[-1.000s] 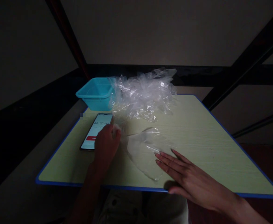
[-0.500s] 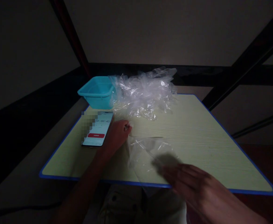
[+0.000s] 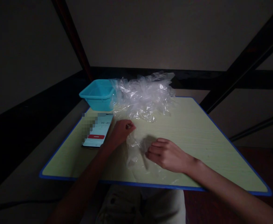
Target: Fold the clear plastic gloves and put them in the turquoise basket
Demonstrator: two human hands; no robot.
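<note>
A clear plastic bag (image 3: 133,152) lies crumpled and partly gathered near the front of the table. My left hand (image 3: 124,130) pinches its upper end between thumb and fingers. At the bag's right side, my right hand (image 3: 165,154) is closed, its fingers curled in against the film. The fingertips of that hand are mostly hidden beneath it. Loose see-through film spreads below it toward the table's front edge.
A heap of clear plastic bags (image 3: 143,96) covers the back middle of the table (image 3: 211,149). Beside it at the back left stands a turquoise basket (image 3: 99,102). A phone (image 3: 99,129) showing a timer lies just left of my left hand.
My right hand has moved up and left from the front edge, closer to my left hand. The bag, spread flatter before, is now bunched between them. My left hand has barely moved.
</note>
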